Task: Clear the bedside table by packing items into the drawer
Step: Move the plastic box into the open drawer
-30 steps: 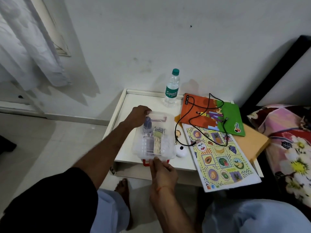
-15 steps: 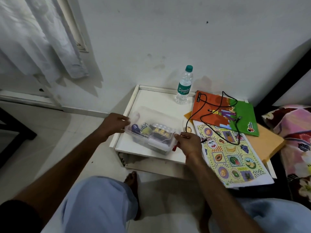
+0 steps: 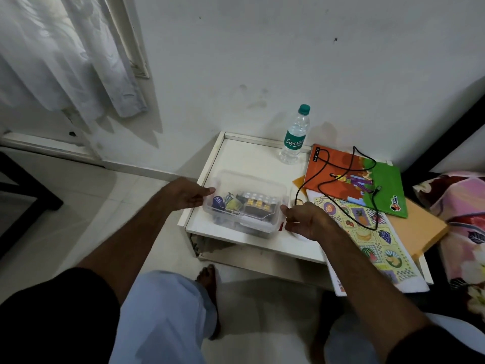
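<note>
The white tabletop (image 3: 252,156) fills the middle of the view, its drawer below apparently not yet pulled out. At three o'clock lie a fruit-print board (image 3: 367,240) and an orange-green book (image 3: 372,185) under a looped black cable (image 3: 338,179). At six o'clock, near the front edge, sits the clear plastic box (image 3: 246,203), holding blister packs and small items. At twelve o'clock stands a water bottle (image 3: 294,137).

The left hand (image 3: 189,195) holds the box's left end; the right hand (image 3: 301,216) grips its right end, fingers curled. The box looks light and stiff, though smooth and probably slippery, with loose contents that could shift if tilted. Gripping both short ends under the rim seems soundest.
</note>
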A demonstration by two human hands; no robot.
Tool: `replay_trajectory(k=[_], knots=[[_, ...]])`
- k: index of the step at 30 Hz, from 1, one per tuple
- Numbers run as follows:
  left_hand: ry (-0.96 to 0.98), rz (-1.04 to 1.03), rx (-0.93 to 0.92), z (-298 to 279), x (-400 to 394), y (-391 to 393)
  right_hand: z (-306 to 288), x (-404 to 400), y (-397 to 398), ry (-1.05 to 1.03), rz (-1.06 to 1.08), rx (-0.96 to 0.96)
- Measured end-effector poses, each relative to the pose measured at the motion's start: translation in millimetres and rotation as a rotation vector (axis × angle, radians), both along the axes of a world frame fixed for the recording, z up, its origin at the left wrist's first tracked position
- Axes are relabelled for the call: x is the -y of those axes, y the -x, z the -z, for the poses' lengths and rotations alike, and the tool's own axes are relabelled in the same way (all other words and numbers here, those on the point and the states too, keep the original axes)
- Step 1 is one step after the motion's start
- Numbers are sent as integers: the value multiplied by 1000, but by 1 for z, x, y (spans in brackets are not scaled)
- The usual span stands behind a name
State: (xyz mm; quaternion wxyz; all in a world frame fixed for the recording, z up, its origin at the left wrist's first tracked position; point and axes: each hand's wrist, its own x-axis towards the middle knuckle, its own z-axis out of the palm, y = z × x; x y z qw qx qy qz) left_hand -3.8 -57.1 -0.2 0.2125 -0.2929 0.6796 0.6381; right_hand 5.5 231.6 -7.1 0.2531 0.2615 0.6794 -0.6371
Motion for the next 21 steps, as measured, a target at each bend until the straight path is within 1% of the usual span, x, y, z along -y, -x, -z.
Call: replay_trajectory(k=[3, 5, 6, 8, 11, 12, 13, 16, 18, 19, 20, 21], knots=[[24, 95, 89, 1, 4, 2, -1, 0, 3, 27, -63, 55], [-37, 96, 114, 2, 4, 1, 0, -1, 4, -41, -126, 73], [-45, 95, 105, 2, 2, 1, 0, -2, 4, -81, -143, 75], [2, 81, 56, 1, 0, -1, -1, 0, 4, -126, -136, 60], [64, 26, -61, -3, -10, -1, -2, 12, 3, -198, -95, -47], [94, 7, -98, -2, -14, -2, -1, 17, 3, -260, -98, -103], [136, -10, -129, -2, -17, -2, 0, 22, 3, -367, -135, -167], [271, -14, -205, 4, -22, -2, 3, 35, -3, -873, -376, -274], [369, 0, -223, 8, -25, 0, 5, 46, -10, -1139, -473, -367], [421, 4, -221, 10, -26, 2, 6, 51, -13, -1225, -512, -401], [471, 8, -217, 12, -26, 3, 8, 55, -16, -1267, -536, -413], [516, 14, -208, 13, -27, 5, 10, 54, -18, -1260, -541, -407]])
